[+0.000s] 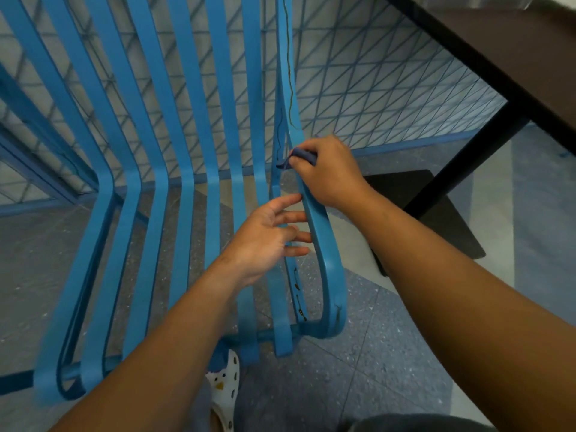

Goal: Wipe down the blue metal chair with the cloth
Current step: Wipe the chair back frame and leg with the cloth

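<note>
Blue slatted chair (199,126) on speckled floor (358,369); right hand (327,173) fingers pinch cloth (300,157); left hand (265,238) fingers spread.

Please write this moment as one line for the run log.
step: wiping armrest | right hand: grips cloth on blue metal chair armrest | left hand: open, fingers by armrest

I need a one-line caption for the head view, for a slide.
Right hand presses a cloth on the armrest of the blue chair; the open left hand touches the armrest.
</note>
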A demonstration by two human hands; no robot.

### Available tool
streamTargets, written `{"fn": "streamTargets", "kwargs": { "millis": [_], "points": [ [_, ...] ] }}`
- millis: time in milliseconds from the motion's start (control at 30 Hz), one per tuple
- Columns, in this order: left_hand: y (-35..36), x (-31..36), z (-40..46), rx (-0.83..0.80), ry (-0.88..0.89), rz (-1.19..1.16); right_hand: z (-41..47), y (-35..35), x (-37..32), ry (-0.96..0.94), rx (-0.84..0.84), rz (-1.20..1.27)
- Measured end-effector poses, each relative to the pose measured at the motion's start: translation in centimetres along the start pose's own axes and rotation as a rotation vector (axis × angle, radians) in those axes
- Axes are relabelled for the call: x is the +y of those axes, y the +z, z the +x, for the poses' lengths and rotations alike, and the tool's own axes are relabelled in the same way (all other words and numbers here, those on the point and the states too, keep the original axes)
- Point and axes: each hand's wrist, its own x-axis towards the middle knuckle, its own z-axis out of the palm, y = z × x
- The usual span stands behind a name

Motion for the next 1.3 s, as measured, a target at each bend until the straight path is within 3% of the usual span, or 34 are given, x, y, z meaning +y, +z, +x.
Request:
{"fn": "streamTargets", "kwargs": {
  "millis": [200,433,567,767,1000,1300],
  "points": [
    [-1.4,-1.3,-1.9,0.041,-0.156,0.154,-8.7,-2.5,0.1,0.024,-0.056,0.094],
    [-0.3,-1.5,-4.6,0.131,-0.105,0.075,-17.3,-5.7,-0.2,0.183,-0.257,0.314],
    [2.2,-2.3,-6.3,0.085,-0.062,0.081,-20.6,-7.4,0.2,0.208,-0.393,0.206],
    [3.6,-4.3,-8.2,0.087,-0.045,0.090,-22.1,-9.0,1.3,0.230,-0.189,0.265],
    [3.5,-4.9,-7.8,0.089,0.003,0.214,-21.3,-6.0,1.6,0.190,-0.171,0.261],
    [2.9,-5.4,-6.9,0.043,0.028,0.304,-21.5,-5.7,4.7,0.171,-0.518,0.129]
  ]
}}
